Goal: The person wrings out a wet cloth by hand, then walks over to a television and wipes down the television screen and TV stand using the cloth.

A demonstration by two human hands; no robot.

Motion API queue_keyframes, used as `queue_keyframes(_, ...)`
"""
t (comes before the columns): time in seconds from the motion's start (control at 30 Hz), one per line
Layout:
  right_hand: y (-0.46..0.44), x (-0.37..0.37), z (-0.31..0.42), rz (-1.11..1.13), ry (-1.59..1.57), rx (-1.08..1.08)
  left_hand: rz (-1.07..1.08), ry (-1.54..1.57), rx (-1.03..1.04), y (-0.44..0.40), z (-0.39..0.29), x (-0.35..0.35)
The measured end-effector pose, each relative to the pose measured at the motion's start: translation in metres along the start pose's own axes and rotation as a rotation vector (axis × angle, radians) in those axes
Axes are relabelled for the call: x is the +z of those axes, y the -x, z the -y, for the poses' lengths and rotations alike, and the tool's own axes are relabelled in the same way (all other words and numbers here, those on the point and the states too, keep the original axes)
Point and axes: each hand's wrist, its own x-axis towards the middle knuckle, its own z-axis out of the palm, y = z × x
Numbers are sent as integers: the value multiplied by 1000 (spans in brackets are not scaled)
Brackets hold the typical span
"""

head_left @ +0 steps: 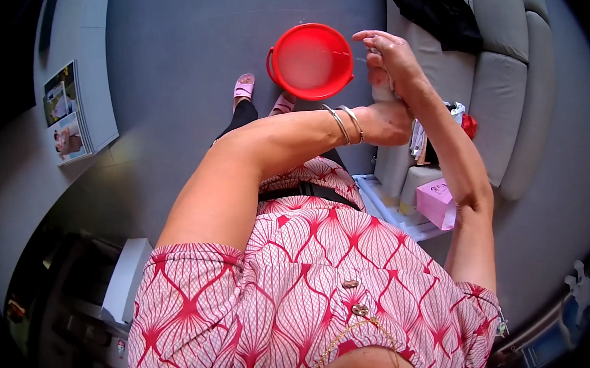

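Observation:
My left hand (390,124), with two silver bangles (345,124) at its wrist, is bent upward and closed to the right of the bucket. Just above it, touching it, is my right hand (392,57), with one finger stretched to the left and the others curled. Between the hands shows something pale and wet-looking (384,90), mostly hidden by the fingers, so I cannot tell its kind. Beside them on the floor stands a red bucket (349,60) holding cloudy, whitish water (305,60). Small drops seem to hang near my right fingers.
A light grey sofa (501,94) runs along the right, with a black garment (437,17) on it. Nearer are a pink box (436,203) and a pile of small items (465,125). Photo books (66,114) lie on the white cabinet (96,75) at left. My feet wear pink sandals (244,86).

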Motion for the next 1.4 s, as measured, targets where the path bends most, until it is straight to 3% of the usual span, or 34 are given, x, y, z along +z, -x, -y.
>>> queue_keyframes(0.37, -16, -5, -20, -111, 30, -71, 138, 137, -29, -4, 5, 45)
queue_keyframes(0.43, -23, 0, -23, -173, 42, -127, -238, 280, -238, -8, 5, 72)
queue_keyframes(0.47, -26, 0, -25, -234, 53, -181, -238, 281, -232, -5, 8, 69)
queue_keyframes(0.57, -39, -10, -26, -266, 18, -215, 393, -32, -42, 2, 24, 35)
queue_keyframes(0.6, -38, -14, -22, -272, 14, -226, 394, -41, -32, 3, 29, 18)
queue_keyframes(0.67, -23, -13, -4, -276, -310, 71, 277, 132, 71, 16, 34, -19)
queue_keyframes(0.7, -25, -24, -6, -268, -288, 98, 272, 121, 78, 23, 31, -27)
queue_keyframes(0.77, -23, -34, -12, -296, -375, 77, -291, 169, -281, 36, 27, -41)
queue_keyframes(0.8, -23, -39, -16, -321, -466, 68, -292, 159, -270, 35, 30, -46)
queue_keyframes(0.87, -24, -43, -22, -257, -651, 41, -601, 747, -662, 33, 32, -56)
queue_keyframes(0.9, -27, -42, -26, -276, -669, -96, -754, 1720, -803, 39, 36, -55)
queue_keyframes(0.93, -25, -37, -25, -292, -684, -231, -874, 1272, -761, 39, 38, -61)
queue_keyframes(1.0, -21, -31, -15, -284, -636, -309, -1339, 2041, -1120, 37, 48, -44)
queue_keyframes(1.03, -17, -26, -6, -278, -593, -384, -1347, 2029, -1110, 40, 49, -32)
queue_keyframes(1.1, -13, -20, 8, -271, -468, -533, -1133, 2078, -1386, 45, 51, -12)
queue_keyframes(1.13, -9, -20, 15, -255, -465, -542, -987, 2186, -1320, 44, 43, -16)
queue_keyframes(1.2, 4, -17, 28, -306, 95, -829, -435, 2466, -1224, 47, 25, -39)
queue_keyframes(1.23, 19, -16, 39, -331, 863, -1359, -122, 2480, -1129, 52, 24, -54)
queue_keyframes(1.27, 1, -34, 17, -57, 429, -1161, -76, 2474, -1043, 53, 21, -45)
queue_keyframes(1.3, 42, 1, 40, -65, -199, -679, -207, 2557, -957, 51, 20, -44)
queue_keyframes(1.33, 48, -1, 44, -135, 527, -1192, -340, 2792, -802, 49, 21, -55)
queue_keyframes(1.37, 62, 3, 57, -269, 1041, -1520, -453, 2962, -773, 45, 23, -67)
queue_keyframes(1.4, 68, 2, 56, -290, 1016, -1561, -552, 3013, -720, 43, 30, -69)
